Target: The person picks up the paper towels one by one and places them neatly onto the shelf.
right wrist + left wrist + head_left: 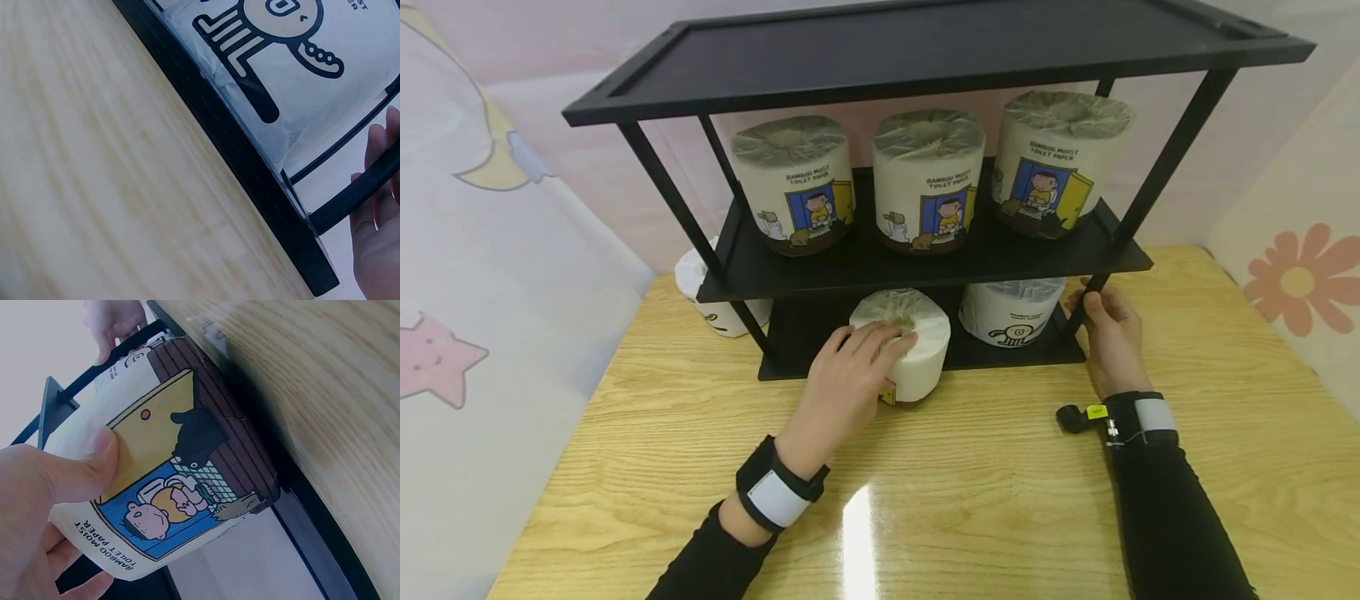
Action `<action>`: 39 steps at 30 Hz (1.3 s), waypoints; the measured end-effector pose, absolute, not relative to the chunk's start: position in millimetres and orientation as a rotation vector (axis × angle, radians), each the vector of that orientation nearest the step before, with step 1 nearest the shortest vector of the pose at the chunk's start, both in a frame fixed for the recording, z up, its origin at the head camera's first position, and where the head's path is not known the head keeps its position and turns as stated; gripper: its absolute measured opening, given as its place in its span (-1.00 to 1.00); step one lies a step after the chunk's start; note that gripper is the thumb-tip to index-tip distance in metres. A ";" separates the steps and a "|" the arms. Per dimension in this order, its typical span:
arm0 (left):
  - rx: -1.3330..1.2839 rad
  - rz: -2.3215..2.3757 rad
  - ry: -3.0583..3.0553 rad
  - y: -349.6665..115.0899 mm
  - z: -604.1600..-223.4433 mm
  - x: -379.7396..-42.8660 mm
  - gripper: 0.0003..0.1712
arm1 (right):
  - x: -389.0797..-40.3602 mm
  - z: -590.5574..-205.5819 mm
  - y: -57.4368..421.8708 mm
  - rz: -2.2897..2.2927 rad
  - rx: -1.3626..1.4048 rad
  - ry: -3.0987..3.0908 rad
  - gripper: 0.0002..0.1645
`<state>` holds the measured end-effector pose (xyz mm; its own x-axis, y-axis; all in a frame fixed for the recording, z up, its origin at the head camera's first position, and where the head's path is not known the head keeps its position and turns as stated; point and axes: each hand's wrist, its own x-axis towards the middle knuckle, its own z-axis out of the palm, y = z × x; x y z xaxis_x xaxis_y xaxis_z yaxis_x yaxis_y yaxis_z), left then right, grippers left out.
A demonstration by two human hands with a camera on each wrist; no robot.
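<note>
My left hand grips a wrapped toilet paper roll at the front of the rack's lower shelf. In the left wrist view, the thumb presses the wrapper near the yellow printed door, with the other fingers across the roll's top end. The roll overhangs the shelf's front edge. At the right end of the black rack, my right hand holds the front post, its fingers reaching behind it. Beside that post stands a white roll with a line-drawn character.
Three printed rolls stand on the middle shelf: left, centre and right. The rack's top panel extends above them. Another white roll is on the wooden table, behind the rack's left end.
</note>
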<state>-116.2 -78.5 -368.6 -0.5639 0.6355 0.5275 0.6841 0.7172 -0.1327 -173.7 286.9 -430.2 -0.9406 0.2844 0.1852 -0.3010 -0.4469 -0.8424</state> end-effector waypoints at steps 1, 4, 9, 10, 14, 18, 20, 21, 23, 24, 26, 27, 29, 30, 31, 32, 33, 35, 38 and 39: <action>-1.002 -0.126 -2.365 -78.4 -368.6 -116.7 -0.18 | -173.9 -430.6 286.9 2.412 0.026 -1.409 -0.55; -0.999 -0.138 -2.362 -78.1 -369.0 -118.2 -0.20 | -174.0 -431.2 287.1 2.413 0.032 -1.407 -0.54; -1.002 -0.165 -2.357 -77.0 -369.7 -120.7 -0.23 | -173.2 -430.8 287.5 2.426 0.033 -1.403 -0.55; -1.002 -0.171 -2.355 -76.5 -369.8 -121.3 -0.23 | -173.1 -430.6 287.5 2.426 0.033 -1.406 -0.56; -0.999 -0.188 -2.349 -75.0 -370.9 -124.5 -0.22 | -172.9 -429.9 287.3 2.421 0.035 -1.406 -0.57; -1.003 -0.221 -2.350 -73.8 -371.4 -127.5 -0.20 | -172.9 -429.6 287.1 2.416 0.032 -1.405 -0.57; -0.999 -0.238 -2.355 -73.1 -371.8 -129.2 -0.21 | -172.9 -429.5 287.0 2.415 0.031 -1.403 -0.57; -0.996 -0.246 -2.357 -72.7 -372.2 -130.0 -0.21 | -172.9 -429.6 287.0 2.416 0.032 -1.401 -0.57; -0.986 -0.260 -2.364 -71.9 -373.1 -131.6 -0.22 | -172.8 -429.4 286.8 2.419 0.033 -1.395 -0.57; -0.980 -0.267 -2.368 -71.4 -373.7 -132.5 -0.23 | -172.7 -429.3 286.7 2.420 0.035 -1.395 -0.57; -0.970 -0.286 -2.380 -70.4 -374.5 -134.0 -0.25 | -172.5 -429.2 286.5 2.423 0.041 -1.396 -0.57; -0.964 -0.291 -2.387 -69.8 -374.8 -134.7 -0.26 | -172.5 -429.1 286.4 2.424 0.042 -1.397 -0.57; -0.952 -0.298 -2.398 -68.2 -375.2 -136.1 -0.27 | -172.3 -429.1 286.3 2.421 0.042 -1.401 -0.58; -0.947 -0.298 -2.404 -67.4 -375.2 -136.7 -0.27 | -172.3 -429.1 286.3 2.419 0.042 -1.402 -0.58; -0.943 -0.299 -2.410 -66.4 -375.1 -137.4 -0.28 | -172.3 -429.2 286.3 2.418 0.042 -1.403 -0.58; -0.938 -0.297 -2.415 -65.5 -375.0 -138.1 -0.28 | -172.4 -429.3 286.3 2.417 0.040 -1.401 -0.59; -0.934 -0.293 -2.422 -64.6 -375.0 -138.8 -0.28 | -172.6 -429.4 286.3 2.417 0.040 -1.399 -0.59; -0.926 -0.286 -2.434 -63.0 -374.6 -140.2 -0.28 | -172.9 -429.7 286.3 2.420 0.043 -1.394 -0.59; -0.918 -0.288 -2.448 -61.0 -374.0 -142.9 -0.29 | -173.3 -430.1 286.7 2.424 0.050 -1.391 -0.59; -0.918 -0.291 -2.451 -60.4 -374.0 -144.0 -0.29 | -173.4 -430.1 286.9 2.425 0.054 -1.391 -0.59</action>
